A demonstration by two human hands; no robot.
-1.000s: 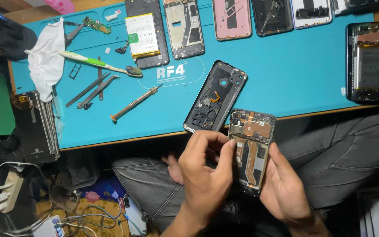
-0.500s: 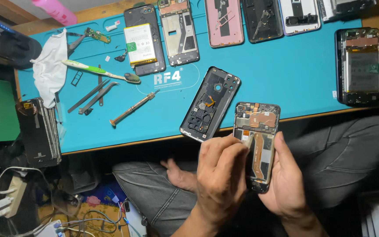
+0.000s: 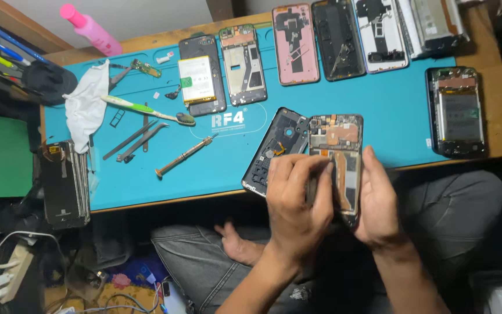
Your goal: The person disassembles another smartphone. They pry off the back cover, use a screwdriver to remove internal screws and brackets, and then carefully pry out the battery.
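As I looked down from the head view, my right hand [image 3: 379,203] gripped the opened phone [image 3: 338,160] by its edges at the frame's centre, just over the blue mat [image 3: 390,116]. My left hand [image 3: 297,203] pinched a thin tool [image 3: 311,189] against its insides. The phone seemed light, stiff and fragile, safest held by the frame. A screwdriver [image 3: 184,156] lay centre-left.

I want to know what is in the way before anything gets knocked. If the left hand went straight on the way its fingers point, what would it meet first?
Probably the opened phone that the right hand holds: the left hand has its fingers bent onto the phone's inner side, seemingly pinching a thin tool. Depth is hard to judge from above.
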